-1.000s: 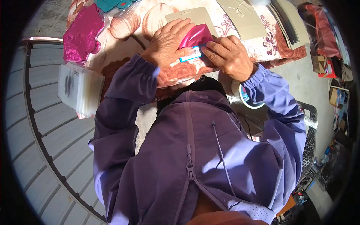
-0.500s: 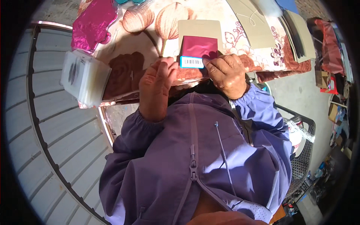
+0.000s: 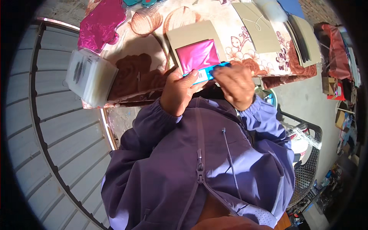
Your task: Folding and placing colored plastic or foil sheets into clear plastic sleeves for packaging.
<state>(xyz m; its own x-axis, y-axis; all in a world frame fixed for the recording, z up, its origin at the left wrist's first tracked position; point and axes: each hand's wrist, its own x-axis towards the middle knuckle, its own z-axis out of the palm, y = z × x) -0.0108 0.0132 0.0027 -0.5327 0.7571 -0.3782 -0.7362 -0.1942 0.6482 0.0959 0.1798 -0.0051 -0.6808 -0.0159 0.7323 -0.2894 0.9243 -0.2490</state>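
Observation:
A shiny pink packet [image 3: 197, 55] lies against a beige card [image 3: 191, 32], which shows behind it and above it. Along the packet's lower edge runs a blue-edged label [image 3: 203, 76] with a barcode. My left hand [image 3: 178, 92] is closed on the lower left corner, its thumb pressing on the label. At the label's right end is my right hand [image 3: 237, 85], fingers bent and smeared by motion. Whether those fingers grip the label or only brush it cannot be made out.
A flower-patterned cloth covers the table [image 3: 140, 82]. At left stand a stack of clear plastic sleeves [image 3: 92, 78] and a crinkled magenta foil sheet [image 3: 101, 25]. More beige cards [image 3: 258, 32] lie at right, beside a card stack [image 3: 303, 40]. A black mesh chair [image 3: 306, 172] is at my right.
My left hand has moved right and taken hold of the packet and card, which are now tilted and shifted left at the top. My right hand has slid slightly right along the label.

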